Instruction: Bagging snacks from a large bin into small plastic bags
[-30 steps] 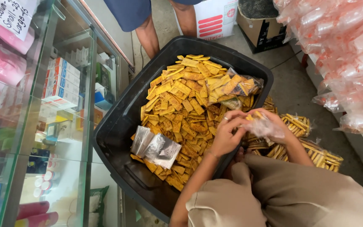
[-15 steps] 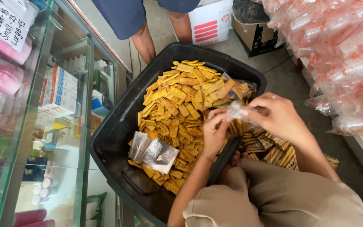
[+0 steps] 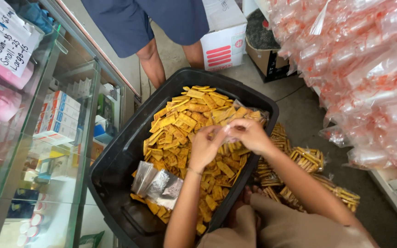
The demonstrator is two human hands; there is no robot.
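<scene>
Two hands pinching a small clear bag over a black tub of yellow chips.

Left hand (image 3: 204,148) raised over the tub (image 3: 116,170), palm down, wrist bent, fingers curled together and pinching one edge of the bag (image 3: 229,136). Right hand (image 3: 250,134) just beside it, knuckles up, fingers bunched and pinching the bag's other edge; fingertips hidden behind the knuckles. Forearms angled up from the lower frame, meeting above the tub's right side. Chips (image 3: 184,124) heaped in the tub, with silver foil packets (image 3: 158,184) lying on them near the left forearm. Filled chip bags (image 3: 309,160) piled on the floor right of the tub. Another person's legs (image 3: 155,64) standing behind the tub.
</scene>
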